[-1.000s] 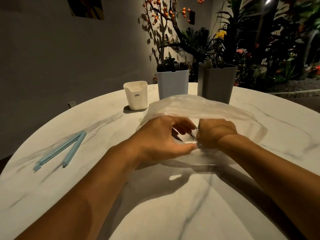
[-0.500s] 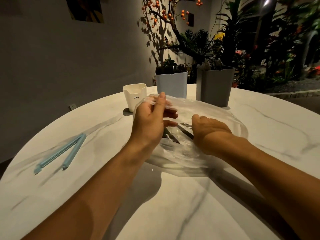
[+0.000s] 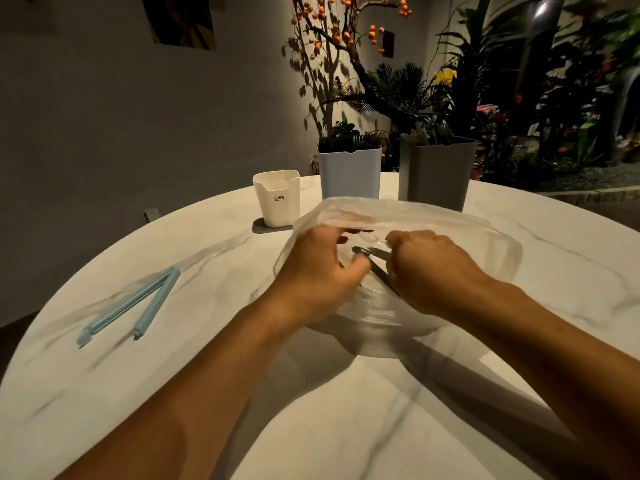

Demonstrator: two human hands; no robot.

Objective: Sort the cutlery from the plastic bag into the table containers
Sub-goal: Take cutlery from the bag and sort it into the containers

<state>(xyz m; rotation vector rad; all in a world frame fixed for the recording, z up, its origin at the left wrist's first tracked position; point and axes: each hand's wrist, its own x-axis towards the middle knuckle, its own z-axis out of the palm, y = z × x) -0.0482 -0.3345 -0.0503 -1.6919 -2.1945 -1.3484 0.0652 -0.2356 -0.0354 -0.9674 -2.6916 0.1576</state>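
Marble table (image 3: 207, 393): left hand (image 3: 311, 271) lowered onto plastic bag (image 3: 450, 230).

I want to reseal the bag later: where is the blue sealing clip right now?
In the head view the blue sealing clip lies open on the table's left side, apart from the plastic bag.

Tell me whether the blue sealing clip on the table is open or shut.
Open: the blue clip lies with its two bars splayed in a V, joined at the far end.
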